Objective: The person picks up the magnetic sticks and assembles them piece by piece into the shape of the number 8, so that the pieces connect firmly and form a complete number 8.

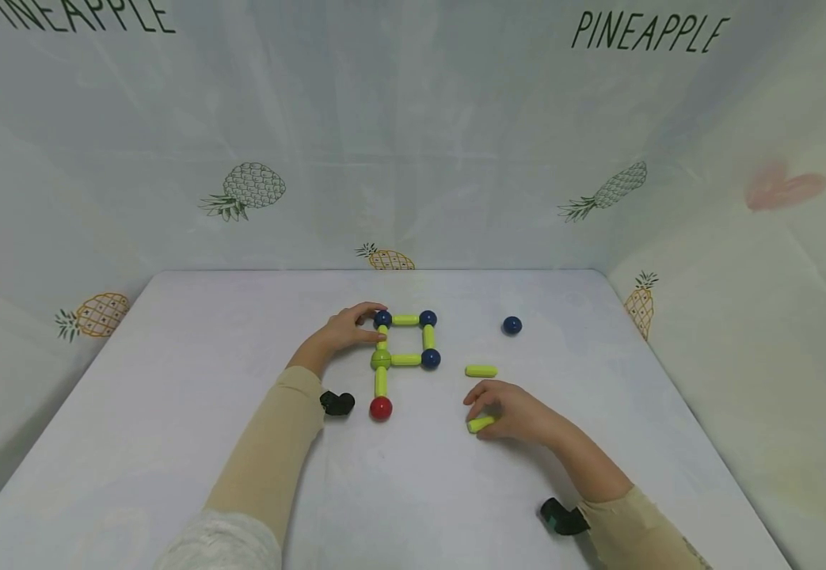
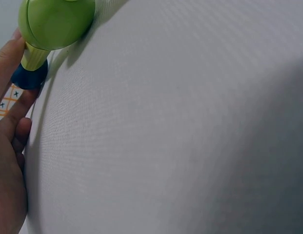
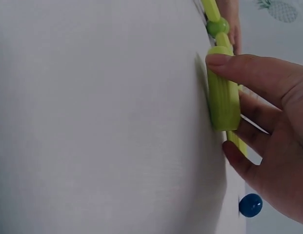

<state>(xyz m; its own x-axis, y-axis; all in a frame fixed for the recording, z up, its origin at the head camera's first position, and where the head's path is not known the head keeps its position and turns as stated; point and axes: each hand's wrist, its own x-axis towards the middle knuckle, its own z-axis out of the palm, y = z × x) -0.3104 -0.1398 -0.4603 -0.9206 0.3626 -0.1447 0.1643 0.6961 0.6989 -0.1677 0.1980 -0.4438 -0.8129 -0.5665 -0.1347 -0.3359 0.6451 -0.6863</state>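
Observation:
A flat figure of balls and yellow-green rods (image 1: 405, 360) lies on the white table. It forms a square with three dark blue balls and a green ball (image 1: 380, 359) at its corners, and one rod runs from the green ball to a red ball (image 1: 380, 408). My left hand (image 1: 344, 328) holds its far left corner, fingers behind the blue ball (image 2: 30, 74) and thumb at the rod below it. To the right of the figure, my right hand (image 1: 515, 412) pinches a loose yellow-green rod (image 3: 223, 97) between thumb and fingers.
Another yellow-green rod (image 1: 481, 370) lies just beyond my right hand. Farther back on the right sits a single dark blue ball (image 1: 511, 325). Black wrist devices (image 1: 337, 403) show at both sleeves. A pineapple-print cloth (image 1: 413, 142) hangs behind the table.

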